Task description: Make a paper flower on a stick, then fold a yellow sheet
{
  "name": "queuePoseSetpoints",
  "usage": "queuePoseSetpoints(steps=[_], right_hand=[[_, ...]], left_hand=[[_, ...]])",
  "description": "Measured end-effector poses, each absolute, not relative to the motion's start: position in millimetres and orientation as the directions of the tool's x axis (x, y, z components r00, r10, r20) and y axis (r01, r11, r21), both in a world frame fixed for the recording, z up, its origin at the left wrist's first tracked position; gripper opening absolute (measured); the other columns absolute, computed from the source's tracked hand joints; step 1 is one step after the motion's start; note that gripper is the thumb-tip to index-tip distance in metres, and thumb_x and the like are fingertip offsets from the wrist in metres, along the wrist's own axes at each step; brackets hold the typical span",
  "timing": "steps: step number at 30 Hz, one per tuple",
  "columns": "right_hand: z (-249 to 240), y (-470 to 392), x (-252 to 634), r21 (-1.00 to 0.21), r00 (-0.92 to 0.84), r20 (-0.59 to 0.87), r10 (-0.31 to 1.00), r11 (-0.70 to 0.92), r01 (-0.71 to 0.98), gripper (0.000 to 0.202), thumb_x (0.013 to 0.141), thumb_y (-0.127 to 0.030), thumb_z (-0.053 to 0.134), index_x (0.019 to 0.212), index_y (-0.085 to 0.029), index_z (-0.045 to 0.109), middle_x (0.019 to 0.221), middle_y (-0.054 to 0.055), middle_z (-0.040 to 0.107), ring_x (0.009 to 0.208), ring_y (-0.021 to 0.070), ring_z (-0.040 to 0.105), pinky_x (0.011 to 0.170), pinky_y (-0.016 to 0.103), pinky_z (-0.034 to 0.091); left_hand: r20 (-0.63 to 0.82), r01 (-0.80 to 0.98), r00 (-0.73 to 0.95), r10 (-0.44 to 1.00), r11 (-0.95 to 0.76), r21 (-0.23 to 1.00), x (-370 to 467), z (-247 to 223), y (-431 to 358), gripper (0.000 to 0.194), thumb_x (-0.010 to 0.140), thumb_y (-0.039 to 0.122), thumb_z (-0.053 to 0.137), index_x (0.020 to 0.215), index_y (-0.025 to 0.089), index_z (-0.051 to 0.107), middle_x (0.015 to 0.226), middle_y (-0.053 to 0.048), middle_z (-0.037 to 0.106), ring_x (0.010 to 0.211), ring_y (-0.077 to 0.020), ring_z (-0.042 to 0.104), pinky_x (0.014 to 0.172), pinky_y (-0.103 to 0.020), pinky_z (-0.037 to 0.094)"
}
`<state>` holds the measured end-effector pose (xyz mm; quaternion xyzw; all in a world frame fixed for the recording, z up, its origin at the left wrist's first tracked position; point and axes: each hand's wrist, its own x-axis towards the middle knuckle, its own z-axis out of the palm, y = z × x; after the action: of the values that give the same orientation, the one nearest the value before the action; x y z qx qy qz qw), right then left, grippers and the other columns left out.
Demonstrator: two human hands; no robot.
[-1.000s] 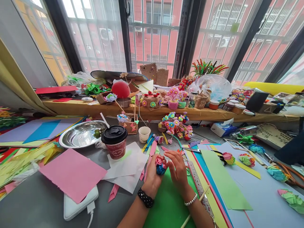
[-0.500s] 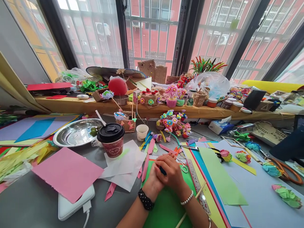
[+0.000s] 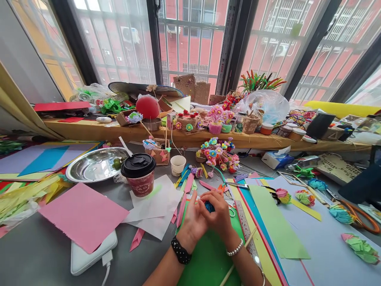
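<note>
Blue paper piece: creased and layered, a small rounded lump (image 3: 210,206) between the hands above the green sheet, mostly covered by fingers.
Right hand: curled around the lump, fingertips bent over it (image 3: 216,212); a bracelet of silvery round beads (image 3: 235,248) circles the wrist.
Left hand: palm turned up beside it, thumb side raised (image 3: 193,222); the other fingertips are hidden, so I cannot tell whether it grips too. A black band with white dots (image 3: 181,250) wraps the wrist.
Green sheet: smooth and flat (image 3: 208,262), under the forearms; a thin wooden stick (image 3: 251,238) and a clear ruler (image 3: 245,224) lie by its right side.
Pink sheet: square with one ragged edge (image 3: 85,216), lying over a glossy white block (image 3: 79,260).
Paper buds: crumpled, tapering, pink and green (image 3: 360,248), at far right.
Metal dish: shiny and shallow (image 3: 86,169), behind a black-lidded cup (image 3: 142,182).
Table: dull grey (image 3: 38,258), strewn with paper.
Ledge: draped in tan cloth (image 3: 125,134), crowded with crafts.
Window: dark-framed (image 3: 190,51), barred, facing a pink wall.
</note>
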<state>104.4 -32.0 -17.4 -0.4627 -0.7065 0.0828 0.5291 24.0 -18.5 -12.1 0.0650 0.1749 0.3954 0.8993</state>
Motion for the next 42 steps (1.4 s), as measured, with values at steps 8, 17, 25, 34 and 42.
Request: queuePoseSetpoints(steps=[8, 17, 25, 34, 42], right_hand=[[-20, -28, 103, -0.602, -0.019, 0.672, 0.74, 0.561, 0.568, 0.015, 0.078, -0.019, 0.047, 0.064, -0.019, 0.053, 0.066, 0.001, 0.055, 0.066, 0.0149, 0.05, 0.061, 0.027, 0.042], [-22, -32, 101, -0.551, 0.047, 0.763, 0.645, 0.61, 0.569, 0.015, 0.079, -0.018, 0.046, 0.065, -0.02, 0.053, 0.067, 0.002, 0.055, 0.067, 0.0151, 0.051, 0.064, 0.03, 0.045], [-21, -35, 105, -0.538, 0.154, 0.81, 0.567, 0.611, 0.581, 0.017, 0.077, -0.012, 0.046, 0.061, -0.02, 0.048, 0.065, 0.001, 0.053, 0.065, 0.0147, 0.052, 0.06, 0.029, 0.044], [-21, -35, 104, -0.519, 0.135, 0.81, 0.571, 0.589, 0.62, 0.022, 0.076, -0.017, 0.051, 0.055, -0.021, 0.047, 0.058, 0.0, 0.051, 0.059, 0.0144, 0.049, 0.055, 0.028, 0.042], [-18, -35, 107, -0.558, 0.195, 0.79, 0.581, 0.55, 0.622, 0.023, 0.08, -0.018, 0.046, 0.057, -0.021, 0.046, 0.061, 0.0, 0.052, 0.059, 0.0136, 0.049, 0.055, 0.027, 0.042]], left_hand=[[-0.292, -0.676, 0.588, 0.754, 0.657, 0.334, 24, -8, -18, 0.038, 0.083, 0.038, 0.032, 0.098, 0.012, 0.056, 0.085, -0.012, 0.063, 0.096, -0.0237, 0.055, 0.086, -0.035, 0.042], [-0.244, -0.706, 0.605, 0.758, 0.653, 0.274, 28, -7, -18, 0.024, 0.081, 0.03, 0.044, 0.092, 0.014, 0.058, 0.072, -0.008, 0.061, 0.081, -0.0191, 0.06, 0.073, -0.03, 0.049], [-0.299, -0.715, 0.536, 0.789, 0.613, 0.337, 28, 0, -26, 0.022, 0.081, 0.023, 0.048, 0.067, 0.011, 0.058, 0.061, -0.003, 0.058, 0.059, -0.0105, 0.057, 0.06, -0.018, 0.046], [-0.232, -0.701, 0.617, 0.753, 0.659, 0.275, 30, -6, -24, 0.026, 0.081, 0.034, 0.046, 0.085, 0.013, 0.059, 0.078, -0.009, 0.062, 0.083, -0.0177, 0.059, 0.073, -0.024, 0.046], [-0.274, -0.71, 0.573, 0.773, 0.635, 0.305, 34, -5, -26, 0.023, 0.083, 0.029, 0.046, 0.077, 0.011, 0.06, 0.071, -0.007, 0.061, 0.073, -0.0159, 0.06, 0.068, -0.022, 0.047]])
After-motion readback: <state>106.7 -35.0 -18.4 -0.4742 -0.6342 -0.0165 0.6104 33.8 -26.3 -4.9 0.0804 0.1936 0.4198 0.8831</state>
